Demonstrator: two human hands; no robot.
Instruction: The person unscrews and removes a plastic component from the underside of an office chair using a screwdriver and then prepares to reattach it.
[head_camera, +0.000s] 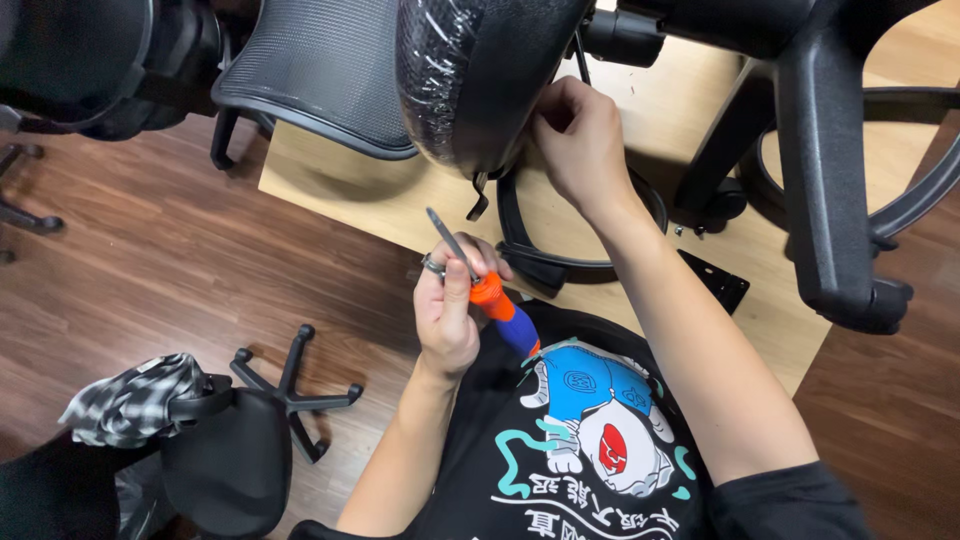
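Observation:
My left hand (450, 305) grips a screwdriver (492, 295) with an orange and blue handle, its metal shaft pointing up and left; small metal parts sit against my fingers. My right hand (578, 135) reaches up to the underside of a black chair seat (475, 75) wrapped in clear plastic, with the fingers pinched at its edge; what they pinch is hidden. A black curved chair piece (560, 262) lies on the light wooden table (350, 195) just below my right hand.
A mesh chair back (320, 75) and a black chair base with armrest (820, 180) lie on the table. A flat black metal plate (715, 280) rests near the table's edge. On the wood floor at left stand a star-shaped chair base (290, 385) and a checked cloth (130, 400).

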